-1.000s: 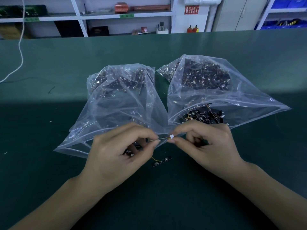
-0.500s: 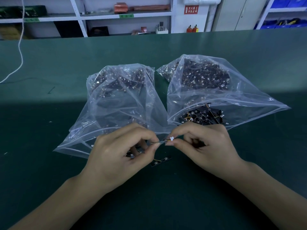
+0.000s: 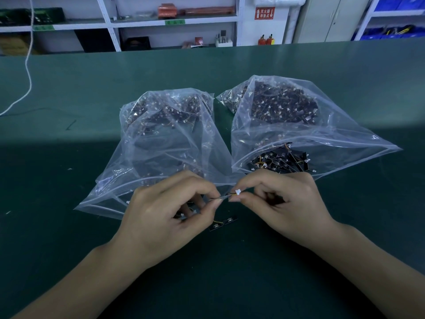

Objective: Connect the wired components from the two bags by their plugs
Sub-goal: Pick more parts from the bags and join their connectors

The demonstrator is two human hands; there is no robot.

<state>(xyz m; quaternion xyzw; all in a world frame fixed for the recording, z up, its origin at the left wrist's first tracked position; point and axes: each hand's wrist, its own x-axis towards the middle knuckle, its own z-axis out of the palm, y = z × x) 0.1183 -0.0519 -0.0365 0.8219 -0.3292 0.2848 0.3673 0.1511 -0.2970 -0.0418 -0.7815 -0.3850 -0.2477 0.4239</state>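
Near the front edge of the green tabletop (image 3: 69,203), the left hand (image 3: 161,217) and right hand (image 3: 285,208) meet fingertip to fingertip, the right pinching a small white plug (image 3: 238,192) between thumb and forefinger and the left pinching the thin wires (image 3: 222,197) that run up to it, the other fingers of both curled in. Just below them a small black strip with a yellow wire (image 3: 222,223) lies flat on the tabletop. Beyond the hands, toward the middle, two clear bags of dark wired parts sit side by side with open mouths toward the person, the left bag (image 3: 161,134) behind the left hand and the right bag (image 3: 287,125) behind the right.

Both hands, left (image 3: 158,212) and right (image 3: 285,203), pinch fingertip to fingertip.
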